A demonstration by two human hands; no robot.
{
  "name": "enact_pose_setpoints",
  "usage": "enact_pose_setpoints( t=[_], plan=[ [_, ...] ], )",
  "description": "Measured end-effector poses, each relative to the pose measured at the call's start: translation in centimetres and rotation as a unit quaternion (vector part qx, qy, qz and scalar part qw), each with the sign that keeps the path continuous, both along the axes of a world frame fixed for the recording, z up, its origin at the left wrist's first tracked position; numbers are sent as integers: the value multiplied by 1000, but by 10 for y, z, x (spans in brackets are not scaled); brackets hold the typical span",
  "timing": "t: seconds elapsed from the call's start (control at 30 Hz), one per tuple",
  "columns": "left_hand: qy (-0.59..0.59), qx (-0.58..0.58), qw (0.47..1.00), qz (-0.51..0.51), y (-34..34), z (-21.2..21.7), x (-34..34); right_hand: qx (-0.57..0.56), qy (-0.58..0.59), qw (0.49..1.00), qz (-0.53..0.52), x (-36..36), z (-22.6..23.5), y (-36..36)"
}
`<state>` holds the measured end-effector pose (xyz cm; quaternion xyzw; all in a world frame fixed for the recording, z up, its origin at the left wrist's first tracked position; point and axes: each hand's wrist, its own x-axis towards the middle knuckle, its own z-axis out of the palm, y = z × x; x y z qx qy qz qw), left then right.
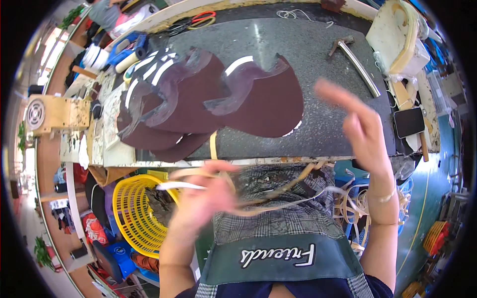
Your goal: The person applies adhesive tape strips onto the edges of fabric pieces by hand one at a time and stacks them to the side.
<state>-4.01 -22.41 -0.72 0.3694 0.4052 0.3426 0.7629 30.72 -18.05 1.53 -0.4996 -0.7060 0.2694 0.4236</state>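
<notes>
My left hand (211,191), blurred by motion, is in front of the bench's near edge, its fingers closed round a narrow cream strip (258,211). The strip trails across my lap to the right. Over the right part of the bench is my right hand (365,131), index finger stretched out and thumb apart, with nothing visible in it. Between the hands and farther back lie several overlapping dark maroon curved pieces (268,107), with greyish scalloped edges and shiny white patches. A short yellowish strip (213,145) hangs at the bench edge below them.
A hammer (360,69) lies at the back right, near a dark flat device (409,122). Red-handled scissors (201,20) lie at the back. Below the bench are a yellow basket (131,213) on the left and a tangle of cream strips (355,208) on the right.
</notes>
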Motion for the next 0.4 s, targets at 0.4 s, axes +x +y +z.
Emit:
enact_pose_setpoints(
  t=[0.4],
  plan=[
    [499,381,712,316,-1,-25,-103,-38,19,999,13,-24,-15,18]
  ],
)
